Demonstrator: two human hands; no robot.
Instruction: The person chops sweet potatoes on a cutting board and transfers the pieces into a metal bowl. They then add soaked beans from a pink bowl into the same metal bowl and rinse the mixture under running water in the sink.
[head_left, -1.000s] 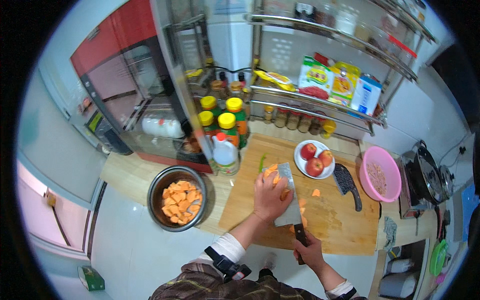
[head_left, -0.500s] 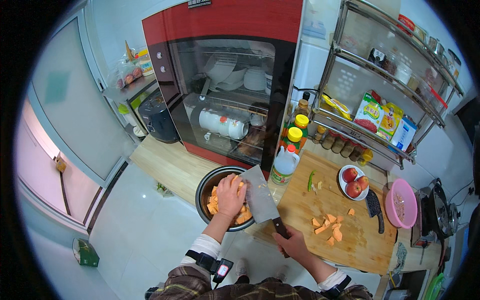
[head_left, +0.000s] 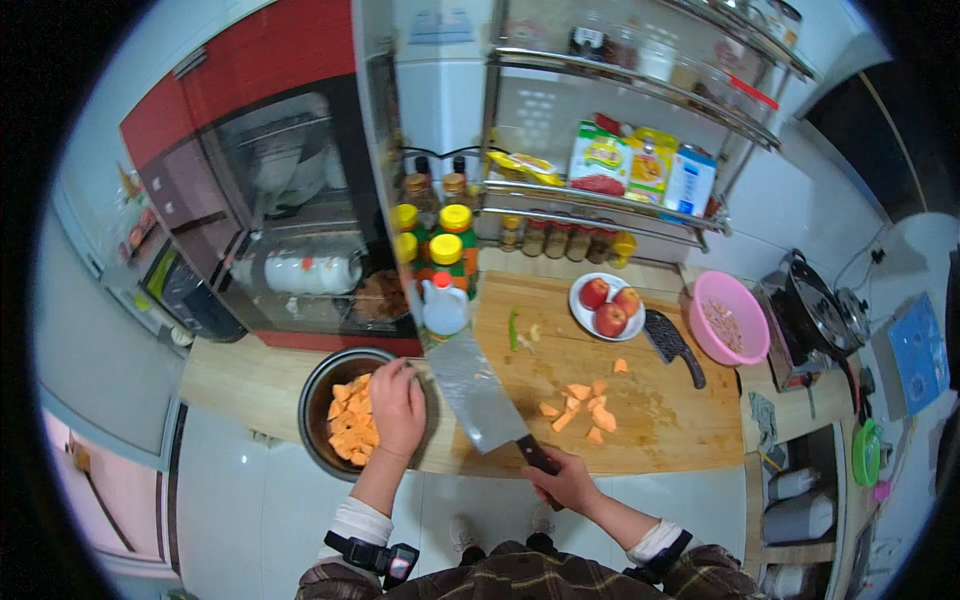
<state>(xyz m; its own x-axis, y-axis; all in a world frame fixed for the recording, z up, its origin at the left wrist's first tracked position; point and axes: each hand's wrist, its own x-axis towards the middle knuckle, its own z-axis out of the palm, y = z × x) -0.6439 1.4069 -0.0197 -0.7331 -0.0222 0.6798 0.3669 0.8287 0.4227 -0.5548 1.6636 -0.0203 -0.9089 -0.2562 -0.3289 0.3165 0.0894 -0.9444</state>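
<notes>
My right hand [head_left: 562,480] grips the dark handle of a cleaver [head_left: 474,392]. Its broad, wet blade slants up and left over the near left edge of a wooden cutting board [head_left: 660,440]. My left hand [head_left: 398,408] is at the right side of a dark-rimmed metal pot [head_left: 313,440], fingers loosely bent and nothing visible in them; their undersides are hidden. Inside the pot lie many orange chunks [head_left: 352,425] that look like sweet potato. Several more orange pieces [head_left: 575,398] are scattered on the board, right of the blade.
A white plate of red apples [head_left: 609,318], a black knife [head_left: 675,348] and a green chili [head_left: 513,328] lie on the board. A pink basin [head_left: 745,335] stands right of it. Bottles [head_left: 445,305] stand behind the blade, below a metal rack [head_left: 600,200]. A red cabinet [head_left: 260,70] rises at left.
My left hand has moved from over the chunks to the pot's right side, uncovering them. The cleaver stays in my right hand, its blade now away from the pot. The view has swung right.
</notes>
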